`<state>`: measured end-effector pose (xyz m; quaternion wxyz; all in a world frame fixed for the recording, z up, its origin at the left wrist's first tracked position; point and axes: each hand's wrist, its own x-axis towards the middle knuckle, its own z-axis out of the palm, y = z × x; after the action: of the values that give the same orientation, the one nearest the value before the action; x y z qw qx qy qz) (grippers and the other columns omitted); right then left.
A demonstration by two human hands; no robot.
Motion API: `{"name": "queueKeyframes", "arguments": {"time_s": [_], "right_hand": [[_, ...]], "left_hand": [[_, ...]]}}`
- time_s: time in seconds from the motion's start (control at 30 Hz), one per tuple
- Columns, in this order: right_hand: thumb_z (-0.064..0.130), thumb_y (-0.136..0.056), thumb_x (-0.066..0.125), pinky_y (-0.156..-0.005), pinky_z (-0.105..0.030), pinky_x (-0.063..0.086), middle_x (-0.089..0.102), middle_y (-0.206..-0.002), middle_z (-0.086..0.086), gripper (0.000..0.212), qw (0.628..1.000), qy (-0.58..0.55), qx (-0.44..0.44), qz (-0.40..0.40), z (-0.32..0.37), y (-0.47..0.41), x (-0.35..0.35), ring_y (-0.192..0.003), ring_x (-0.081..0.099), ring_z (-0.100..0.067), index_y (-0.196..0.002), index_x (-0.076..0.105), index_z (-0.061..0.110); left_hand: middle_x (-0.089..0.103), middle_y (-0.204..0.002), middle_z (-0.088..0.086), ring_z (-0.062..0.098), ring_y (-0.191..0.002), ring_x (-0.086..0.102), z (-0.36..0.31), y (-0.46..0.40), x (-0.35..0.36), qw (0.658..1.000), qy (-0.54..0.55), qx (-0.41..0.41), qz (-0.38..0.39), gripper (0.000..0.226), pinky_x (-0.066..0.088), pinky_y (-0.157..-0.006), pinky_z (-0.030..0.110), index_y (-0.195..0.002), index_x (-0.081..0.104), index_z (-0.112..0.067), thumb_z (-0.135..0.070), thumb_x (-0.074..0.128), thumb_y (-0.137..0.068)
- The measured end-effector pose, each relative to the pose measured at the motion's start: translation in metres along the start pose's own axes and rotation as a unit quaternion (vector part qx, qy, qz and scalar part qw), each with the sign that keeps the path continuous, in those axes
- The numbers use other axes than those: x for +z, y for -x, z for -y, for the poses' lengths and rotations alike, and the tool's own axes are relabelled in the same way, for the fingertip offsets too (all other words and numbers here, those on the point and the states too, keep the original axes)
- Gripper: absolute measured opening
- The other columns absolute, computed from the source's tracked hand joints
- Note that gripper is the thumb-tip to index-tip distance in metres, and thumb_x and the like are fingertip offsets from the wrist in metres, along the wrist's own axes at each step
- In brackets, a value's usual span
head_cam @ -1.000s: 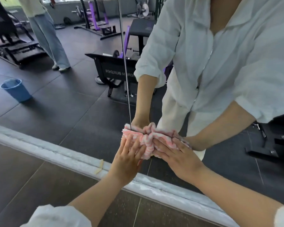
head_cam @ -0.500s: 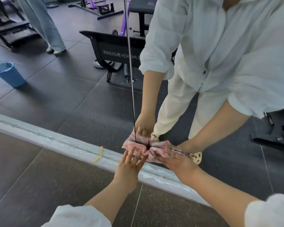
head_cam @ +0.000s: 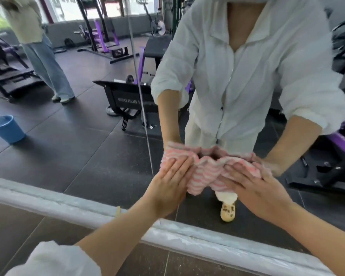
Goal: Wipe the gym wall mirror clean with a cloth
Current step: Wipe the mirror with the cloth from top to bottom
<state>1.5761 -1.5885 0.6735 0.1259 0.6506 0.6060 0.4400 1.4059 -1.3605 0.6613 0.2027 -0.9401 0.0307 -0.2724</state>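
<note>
Now you are pressing the pink striped cloth (head_cam: 203, 176) against the mirror (head_cam: 88, 148), left hand (head_cam: 167, 188) and right hand (head_cam: 255, 188) both flat, fingers straight.

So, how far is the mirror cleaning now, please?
Nothing shows which parts of the mirror are already wiped. In hand: the left hand and right hand press the pink striped cloth flat on the glass, low, above the pale bottom edge. How much glass is left, I cannot tell.
</note>
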Motion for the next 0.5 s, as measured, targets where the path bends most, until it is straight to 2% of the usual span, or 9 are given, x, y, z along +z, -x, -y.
{"name": "queueKeyframes", "arguments": {"time_s": [0.07, 0.13, 0.23, 0.33, 0.4, 0.5], "right_hand": [[0.016, -0.094, 0.027, -0.118, -0.045, -0.002, 0.002, -0.16, -0.01, 0.063, 0.998, 0.005, 0.026, -0.05, -0.035, -0.01, -0.021, -0.148, -0.001, -0.028, -0.154, 0.006, 0.014], [0.021, -0.088, 0.039, -0.116, -0.046, 0.006, 0.014, -0.153, -0.009, 0.068, 0.995, 0.014, 0.047, -0.088, -0.063, -0.019, -0.038, -0.144, 0.012, -0.03, -0.152, 0.014, 0.019], [0.022, -0.099, 0.032, -0.107, -0.05, 0.021, 0.016, -0.151, -0.007, 0.057, 0.988, 0.017, 0.081, -0.13, -0.097, -0.028, -0.062, -0.139, 0.017, -0.03, -0.153, 0.014, 0.022], [0.028, -0.105, 0.025, -0.102, -0.056, 0.028, 0.016, -0.152, -0.009, 0.047, 0.98, 0.01, 0.133, -0.149, -0.125, -0.031, -0.077, -0.145, 0.011, -0.031, -0.151, 0.019, 0.025], [0.032, -0.106, 0.023, -0.106, -0.057, 0.024, 0.022, -0.151, -0.013, 0.045, 0.979, 0.007, 0.141, -0.148, -0.134, -0.034, -0.083, -0.147, 0.007, -0.03, -0.15, 0.025, 0.023], [0.032, -0.106, 0.019, -0.114, -0.052, 0.009, 0.031, -0.143, -0.015, 0.039, 0.979, 0.003, 0.132, -0.157, -0.137, -0.034, -0.087, -0.148, 0.0, -0.027, -0.135, 0.04, 0.017]], "left_hand": [[0.03, -0.146, 0.013, 0.032, -0.137, 0.022, 0.014, -0.041, -0.028, 0.996, -0.022, 0.057, -0.058, 0.062, 0.002, -0.117, 0.042, -0.141, 0.028, 0.0, -0.034, 0.036, -0.09], [0.026, -0.147, 0.012, 0.032, -0.141, 0.015, 0.026, -0.075, -0.051, 0.989, -0.035, 0.093, -0.111, 0.056, 0.003, -0.117, 0.042, -0.141, 0.027, 0.001, -0.034, 0.031, -0.097], [0.026, -0.146, 0.014, 0.028, -0.147, -0.005, 0.036, -0.123, -0.082, 0.977, -0.028, 0.091, -0.189, 0.053, 0.001, -0.117, 0.046, -0.14, 0.03, -0.002, -0.038, 0.021, -0.102], [0.023, -0.149, 0.018, 0.029, -0.146, -0.008, 0.034, -0.161, -0.104, 0.965, -0.009, 0.068, -0.252, 0.049, 0.001, -0.115, 0.054, -0.14, 0.033, -0.018, -0.044, 0.024, -0.1], [0.009, -0.157, 0.017, 0.033, -0.146, -0.008, 0.028, -0.172, -0.108, 0.96, -0.021, 0.05, -0.274, 0.047, -0.004, -0.113, 0.06, -0.141, 0.032, -0.031, -0.049, 0.025, -0.099], [-0.01, -0.16, 0.011, 0.035, -0.146, -0.007, 0.013, -0.176, -0.099, 0.955, -0.047, 0.033, -0.29, 0.045, -0.006, -0.112, 0.063, -0.14, 0.033, -0.037, -0.052, 0.024, -0.099]]}}
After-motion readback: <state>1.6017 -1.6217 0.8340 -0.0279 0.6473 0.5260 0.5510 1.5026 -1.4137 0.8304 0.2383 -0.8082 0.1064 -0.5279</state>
